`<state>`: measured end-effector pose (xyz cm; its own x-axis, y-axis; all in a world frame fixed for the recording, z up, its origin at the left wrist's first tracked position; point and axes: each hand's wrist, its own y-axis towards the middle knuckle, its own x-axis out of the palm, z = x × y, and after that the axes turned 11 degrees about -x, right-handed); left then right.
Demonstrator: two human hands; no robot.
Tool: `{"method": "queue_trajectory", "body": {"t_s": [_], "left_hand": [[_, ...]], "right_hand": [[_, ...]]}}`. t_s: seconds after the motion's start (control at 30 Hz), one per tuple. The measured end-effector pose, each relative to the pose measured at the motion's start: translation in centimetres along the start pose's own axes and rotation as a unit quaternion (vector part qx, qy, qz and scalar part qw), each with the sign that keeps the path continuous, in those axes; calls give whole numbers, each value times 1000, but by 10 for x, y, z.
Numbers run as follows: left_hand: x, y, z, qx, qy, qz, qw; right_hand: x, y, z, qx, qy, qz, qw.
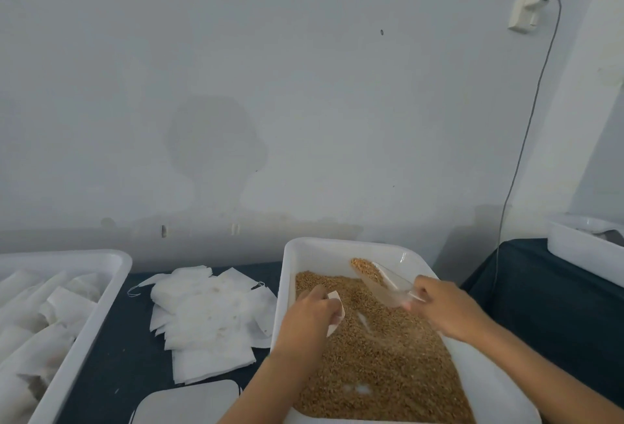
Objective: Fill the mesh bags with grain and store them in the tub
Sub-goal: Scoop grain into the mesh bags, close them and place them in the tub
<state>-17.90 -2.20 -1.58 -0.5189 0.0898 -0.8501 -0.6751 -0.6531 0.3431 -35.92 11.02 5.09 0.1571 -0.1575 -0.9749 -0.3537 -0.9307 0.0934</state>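
Over the white tray (287,292) of grain (381,359) at the middle of the table (128,352), I see both hands at work. My left hand (310,314) is curled around a small white mesh bag (336,310), pinching it just above the grain near the tray's left wall. My right hand (445,308) grips the handle of a clear plastic scoop (388,283), which points up and to the left with a heap of grain in its bowl, held above the far part of the tray. The scoop's edges are blurred, so I think its mouth sits apart from the bag, but I cannot be sure. Left of the tray, a loose pile of empty bags (209,319) lies flat on the dark table. Further left, the white tub (84,332) holds rows of filled bags (40,319). Near the bottom edge rests a white lid (189,403). Another white container (580,248) stands at the far right, well apart.
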Motion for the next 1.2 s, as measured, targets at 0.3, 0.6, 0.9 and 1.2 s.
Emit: {"method": "queue_trajectory", "body": {"t_s": [0.3, 0.6, 0.9, 1.2], "left_hand": [[-2, 6, -11, 73, 6, -64, 995], [-5, -1, -12, 105, -13, -53, 993], [-5, 0, -9, 109, -3, -76, 991], [-7, 0, -9, 102, -4, -69, 992]], "right_hand": [[-49, -34, 2, -74, -42, -89, 992], [-46, -18, -11, -100, -104, -109, 983], [-56, -1, -29, -136, -229, -116, 957], [-64, 6, -47, -141, -309, -104, 935]]}}
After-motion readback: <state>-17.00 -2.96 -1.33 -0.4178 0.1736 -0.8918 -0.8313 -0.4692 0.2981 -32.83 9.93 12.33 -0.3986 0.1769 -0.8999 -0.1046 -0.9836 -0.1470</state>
